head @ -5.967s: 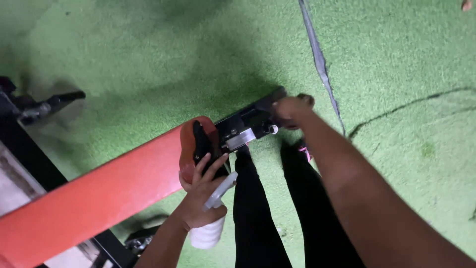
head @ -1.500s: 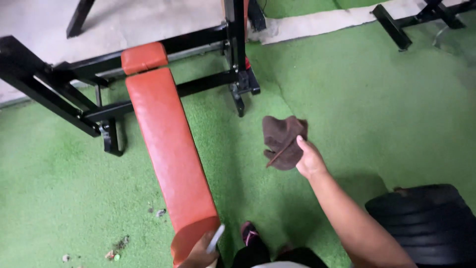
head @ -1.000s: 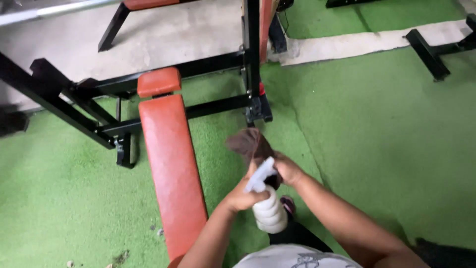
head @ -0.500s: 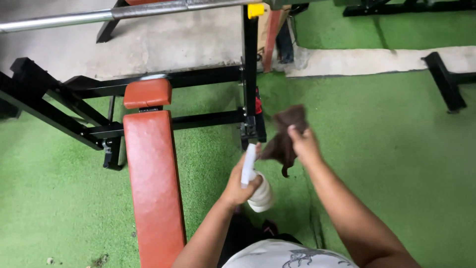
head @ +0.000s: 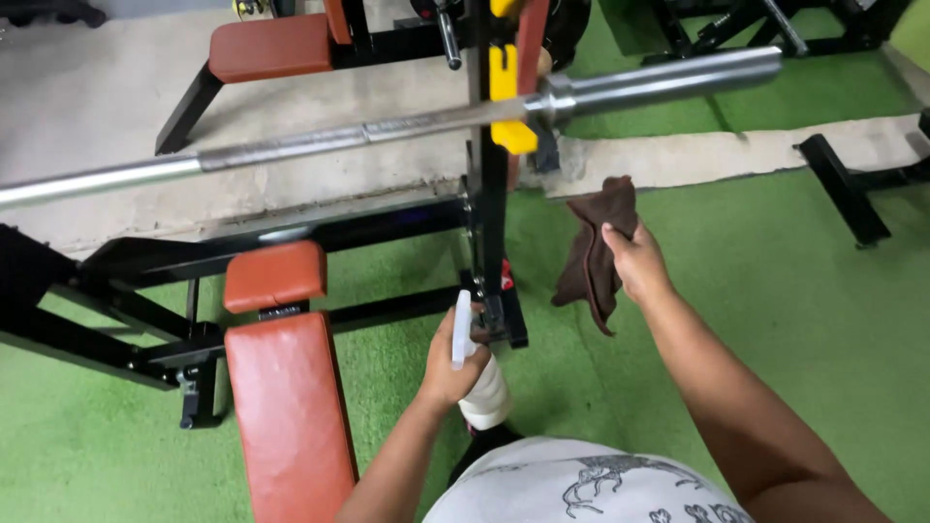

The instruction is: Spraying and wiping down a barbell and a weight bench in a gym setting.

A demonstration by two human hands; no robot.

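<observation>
the left hand (head: pixel 448 360) was closed around the neck of a white spray bottle (head: pixel 480 387), fingers wrapped under the trigger head, nozzle pointing up and away toward the black upright post (head: pixel 487 223) of the rack; held that way, the spray would go forward rather than onto the person. what was inside the bottle could not be told, since its ribbed body was opaque. the right hand (head: pixel 635 261) was closed on a brown cloth (head: pixel 596 252), pinching it near the top so the rest hung loose in folds, just right of the post and apart from it. the steel barbell (head: pixel 387 131) lay across the rack, passing the post at its yellow hook (head: pixel 504 92), above both hands. left of the post stood the red padded bench (head: pixel 286 407) with its short head pad (head: pixel 275 275), on a black frame (head: pixel 174 291) set on green turf (head: pixel 775 291). beyond the post, a strip of bare concrete floor (head: pixel 97 107) carried another red pad.
</observation>
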